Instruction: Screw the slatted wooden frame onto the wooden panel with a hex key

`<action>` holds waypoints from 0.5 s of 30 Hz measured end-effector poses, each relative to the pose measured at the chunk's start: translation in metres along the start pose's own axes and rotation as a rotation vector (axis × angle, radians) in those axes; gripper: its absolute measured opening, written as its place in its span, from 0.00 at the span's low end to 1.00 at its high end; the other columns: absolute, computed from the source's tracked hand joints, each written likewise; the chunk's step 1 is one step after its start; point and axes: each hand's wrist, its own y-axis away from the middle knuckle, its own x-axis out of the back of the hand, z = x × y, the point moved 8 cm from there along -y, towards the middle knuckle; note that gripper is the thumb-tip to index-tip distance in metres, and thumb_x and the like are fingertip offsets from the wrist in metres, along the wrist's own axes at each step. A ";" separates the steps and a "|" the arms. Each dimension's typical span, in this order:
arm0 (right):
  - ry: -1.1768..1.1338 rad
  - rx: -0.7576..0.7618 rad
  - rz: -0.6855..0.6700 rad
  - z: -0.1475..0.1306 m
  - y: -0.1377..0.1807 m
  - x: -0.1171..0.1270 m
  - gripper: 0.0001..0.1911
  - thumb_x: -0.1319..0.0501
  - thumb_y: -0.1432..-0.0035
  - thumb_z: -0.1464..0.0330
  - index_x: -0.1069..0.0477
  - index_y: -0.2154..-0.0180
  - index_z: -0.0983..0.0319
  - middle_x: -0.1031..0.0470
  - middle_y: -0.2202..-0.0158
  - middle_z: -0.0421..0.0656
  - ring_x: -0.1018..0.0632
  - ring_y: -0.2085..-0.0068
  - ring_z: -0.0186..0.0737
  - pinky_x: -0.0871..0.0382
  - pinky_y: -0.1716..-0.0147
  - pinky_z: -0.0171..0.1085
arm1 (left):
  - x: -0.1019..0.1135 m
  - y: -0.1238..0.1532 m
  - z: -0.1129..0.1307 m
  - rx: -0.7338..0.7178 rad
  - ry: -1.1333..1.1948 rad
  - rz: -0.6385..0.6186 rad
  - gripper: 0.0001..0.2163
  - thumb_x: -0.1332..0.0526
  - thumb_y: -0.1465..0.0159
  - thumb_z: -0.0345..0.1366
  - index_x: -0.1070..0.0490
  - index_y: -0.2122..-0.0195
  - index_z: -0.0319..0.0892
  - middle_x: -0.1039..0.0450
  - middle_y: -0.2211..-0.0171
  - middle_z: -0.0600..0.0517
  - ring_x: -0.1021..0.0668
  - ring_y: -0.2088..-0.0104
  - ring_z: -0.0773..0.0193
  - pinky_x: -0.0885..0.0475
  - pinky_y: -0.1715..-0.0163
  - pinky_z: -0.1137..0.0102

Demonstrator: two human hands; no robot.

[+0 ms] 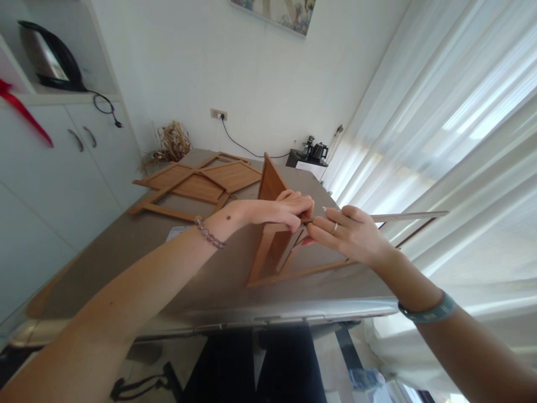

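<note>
A partly built wooden frame (272, 246) of brown panels and thin rails stands on the grey table (126, 246). My left hand (289, 210) rests on top of its upright panel, fingers curled and pinched at the top joint. My right hand (348, 232), with a ring on one finger, meets it there; its fingers are pressed together around a small thing I cannot make out. A long thin wooden rail (411, 215) runs to the right from under that hand.
More flat wooden panels and rails (197, 182) lie at the table's far end beside a bundle of dry grass (172, 143). White cabinets (62, 162) with a kettle (48, 56) stand left. Curtains (461, 140) hang right. A small stand with a coffee pot (312, 152) is behind.
</note>
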 end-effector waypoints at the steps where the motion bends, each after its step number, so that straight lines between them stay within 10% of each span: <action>1: -0.030 0.017 -0.044 0.001 -0.001 -0.001 0.16 0.51 0.27 0.64 0.33 0.68 0.56 0.30 0.70 0.35 0.35 0.68 0.36 0.53 0.67 0.40 | 0.000 0.000 0.000 0.000 0.004 0.003 0.08 0.45 0.46 0.35 0.44 0.66 0.45 0.42 0.63 0.54 0.38 0.58 0.58 0.43 0.49 0.62; 7: -0.057 0.097 -0.117 0.001 -0.010 0.004 0.15 0.52 0.29 0.75 0.34 0.67 0.55 0.30 0.67 0.36 0.34 0.66 0.37 0.52 0.66 0.40 | -0.002 -0.001 -0.003 -0.021 0.003 -0.012 0.09 0.44 0.45 0.35 0.45 0.66 0.45 0.44 0.62 0.54 0.38 0.57 0.57 0.43 0.51 0.62; 15: 0.255 -0.171 0.222 -0.019 -0.001 0.020 0.15 0.44 0.33 0.68 0.36 0.75 0.58 0.32 0.79 0.37 0.35 0.73 0.37 0.51 0.68 0.41 | -0.004 -0.003 -0.003 -0.080 -0.040 -0.009 0.08 0.45 0.43 0.36 0.45 0.65 0.45 0.43 0.63 0.54 0.40 0.59 0.58 0.46 0.51 0.62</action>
